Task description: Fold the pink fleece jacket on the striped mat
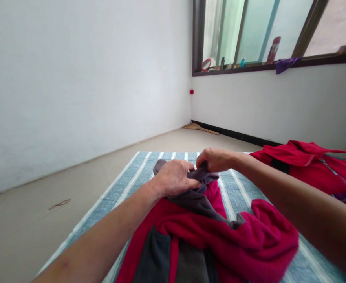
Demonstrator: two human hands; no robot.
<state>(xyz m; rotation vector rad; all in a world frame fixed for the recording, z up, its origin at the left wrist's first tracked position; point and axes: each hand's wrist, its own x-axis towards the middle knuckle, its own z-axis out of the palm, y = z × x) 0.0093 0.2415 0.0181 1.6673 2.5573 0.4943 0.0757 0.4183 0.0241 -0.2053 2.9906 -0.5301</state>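
Observation:
A crumpled red and grey garment (237, 243) lies in front of me, with fleecy red cloth bunched on its right side and dark grey panels near the bottom. My left hand (174, 177) rests on its far part, with thumb and fingers around a fold of grey cloth. Just to the right, my right hand (212, 159) is closed on the same grey cloth and pulls it up slightly. The fingertips of both hands are partly hidden in the folds. Which part of the garment this is, I cannot tell.
The garment lies on a blue and white striped cover (114, 192). Another red garment with a zip (311, 165) is heaped at the right. A hand broom (200, 127) lies on the floor by the corner. A purple cloth (286, 65) hangs from the windowsill, near a round mirror (206, 65).

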